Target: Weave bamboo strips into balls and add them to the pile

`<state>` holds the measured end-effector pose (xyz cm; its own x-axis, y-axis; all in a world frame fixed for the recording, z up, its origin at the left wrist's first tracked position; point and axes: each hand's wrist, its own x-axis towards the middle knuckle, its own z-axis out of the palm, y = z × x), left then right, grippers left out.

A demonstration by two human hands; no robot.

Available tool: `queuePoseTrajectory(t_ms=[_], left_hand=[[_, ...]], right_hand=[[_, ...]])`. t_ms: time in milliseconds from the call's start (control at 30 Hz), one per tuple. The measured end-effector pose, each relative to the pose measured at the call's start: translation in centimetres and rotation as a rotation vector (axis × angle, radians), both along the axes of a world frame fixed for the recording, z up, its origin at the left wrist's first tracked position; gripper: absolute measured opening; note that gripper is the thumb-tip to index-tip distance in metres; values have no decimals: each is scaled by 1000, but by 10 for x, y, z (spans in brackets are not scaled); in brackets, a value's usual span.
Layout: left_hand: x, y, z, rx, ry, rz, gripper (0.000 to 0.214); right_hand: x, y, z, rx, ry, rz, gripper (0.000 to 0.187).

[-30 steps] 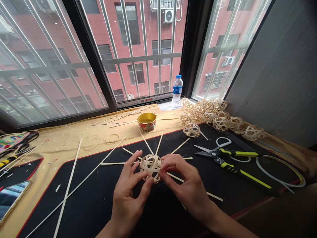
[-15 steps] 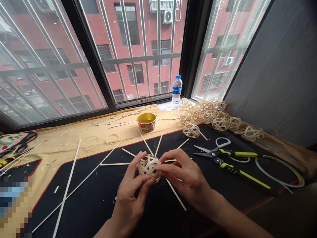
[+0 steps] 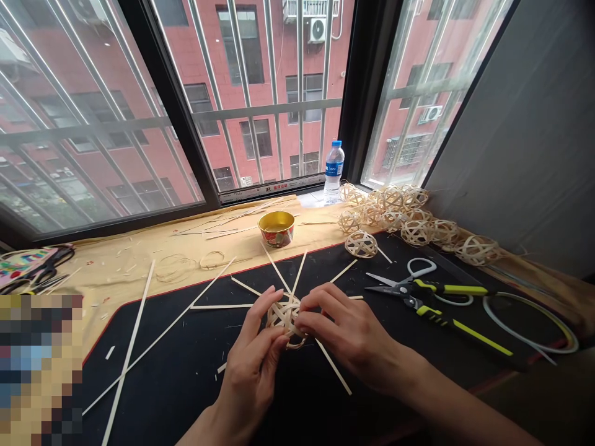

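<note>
Pale woven bamboo ball (image 3: 284,317) hangs over the black desk mat (image 3: 171,378), held between the left hand (image 3: 253,362) and right hand (image 3: 348,328); both grips close on it, pressing its crossings, seemingly to keep the weave tight.

Black window frames (image 3: 170,105), steel security bars (image 3: 269,109) across the panes, and beyond them a pink-red apartment block (image 3: 204,49) with barred windows and an outdoor air-conditioning unit (image 3: 317,30). To the right, a smooth grey wall (image 3: 520,124) slanting in toward the glass. Below the panes, a metal sill track (image 3: 269,186), then a tan paper-covered ledge (image 3: 100,272) and a black desk mat (image 3: 186,384). Soft, even daylight through the glass, probably overcast, though hard to judge from this view.
</note>
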<state>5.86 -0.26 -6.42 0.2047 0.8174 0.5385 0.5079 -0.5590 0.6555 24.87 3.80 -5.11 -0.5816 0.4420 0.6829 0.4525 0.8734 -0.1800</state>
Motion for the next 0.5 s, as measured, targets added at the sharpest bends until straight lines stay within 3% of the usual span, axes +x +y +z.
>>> queuePoseTrajectory(t_ms=[100, 300, 500], left_hand=[[-1, 0, 1, -97, -47, 23, 21], [-3, 7, 7, -504, -222, 8, 25], [0, 4, 12, -533, -379, 48, 23]], right_hand=[[0, 1, 1, 8, -8, -6, 24], [0, 3, 6, 28, -1, 20, 23], [-10, -9, -7, -48, 315, -64, 8]])
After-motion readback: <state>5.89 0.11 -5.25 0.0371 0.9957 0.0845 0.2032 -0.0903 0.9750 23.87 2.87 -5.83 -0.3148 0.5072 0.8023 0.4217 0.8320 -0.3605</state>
